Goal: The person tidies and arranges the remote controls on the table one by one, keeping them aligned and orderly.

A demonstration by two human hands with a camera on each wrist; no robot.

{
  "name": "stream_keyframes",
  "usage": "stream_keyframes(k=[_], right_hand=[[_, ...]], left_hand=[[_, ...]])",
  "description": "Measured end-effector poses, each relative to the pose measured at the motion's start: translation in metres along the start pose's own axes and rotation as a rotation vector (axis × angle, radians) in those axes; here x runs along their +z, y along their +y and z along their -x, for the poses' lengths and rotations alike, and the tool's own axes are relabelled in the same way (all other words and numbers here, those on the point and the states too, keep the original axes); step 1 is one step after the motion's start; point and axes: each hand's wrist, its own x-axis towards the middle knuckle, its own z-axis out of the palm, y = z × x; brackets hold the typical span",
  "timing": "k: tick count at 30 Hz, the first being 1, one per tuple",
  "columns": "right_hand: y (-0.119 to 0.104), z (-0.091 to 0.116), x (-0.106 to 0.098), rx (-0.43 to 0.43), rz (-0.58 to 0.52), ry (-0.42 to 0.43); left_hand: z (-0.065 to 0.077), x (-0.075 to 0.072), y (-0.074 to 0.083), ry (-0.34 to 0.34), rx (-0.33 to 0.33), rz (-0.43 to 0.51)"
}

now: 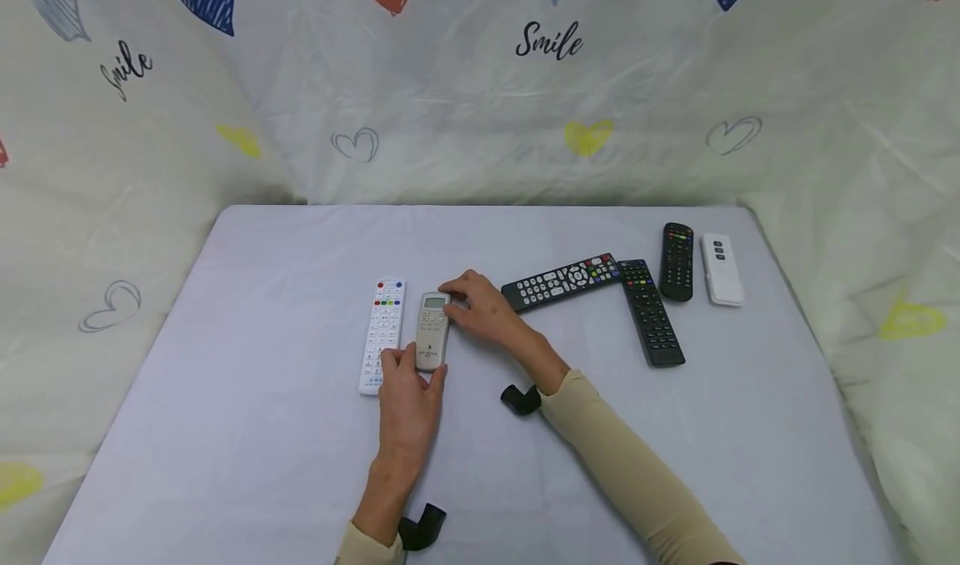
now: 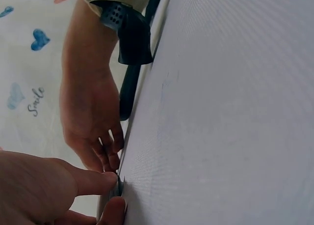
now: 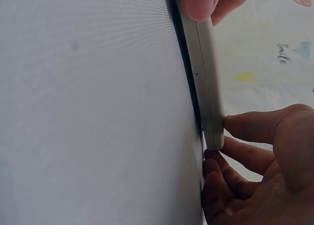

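A grey remote control with a small display lies upright on the white table, just right of a white remote control. My left hand pinches the near end of the grey one, with other fingers over the white one's lower right edge. At the far end, my right hand pinches the grey one's top right corner between thumb and finger. From the right wrist view, the side of the grey remote shows between my left thumb and my right hand.
To the right, a black remote slants beside my right hand, touching or nearly touching another black remote. Farther right stand a shorter black remote and a white remote. A patterned cloth rises behind the table.
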Motion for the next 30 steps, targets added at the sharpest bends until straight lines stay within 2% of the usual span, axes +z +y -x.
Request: stream_keyframes(k=[23, 26, 30], right_hand=[[-0.0038, 0.0022, 0.0007, 0.052, 0.001, -0.016], [-0.0044, 0.0034, -0.0004, 0.051, -0.008, -0.024], [-0.0063, 0.0058, -0.0050, 0.050, -0.029, -0.036]], left_hand=[[0.0024, 0.0003, 0.0047, -0.035, -0.045, -0.029], [0.0030, 0.0002, 0.0052, -0.020, -0.043, -0.037], [0.0040, 0.0006, 0.0065, 0.030, -0.007, -0.066]])
